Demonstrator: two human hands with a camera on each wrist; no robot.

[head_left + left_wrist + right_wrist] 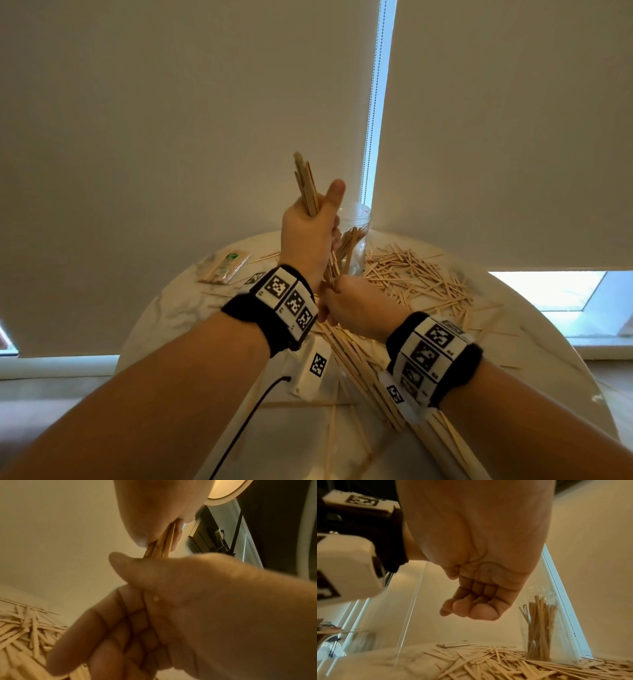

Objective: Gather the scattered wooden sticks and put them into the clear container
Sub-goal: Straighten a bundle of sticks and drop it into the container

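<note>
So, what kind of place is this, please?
Probably a room in a home, not a workshop: a round marble-look table stands by a window with roller blinds and a bead chain.

Matt pale wooden sticks (407, 277), glossy clear plastic container (358, 219), marbled tabletop (164, 308)

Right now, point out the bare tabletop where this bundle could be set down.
Bare marble shows at the table's left edge, between the packet and the left hand. Crowded: scattered sticks right of the jar, and under both wrists.
</note>
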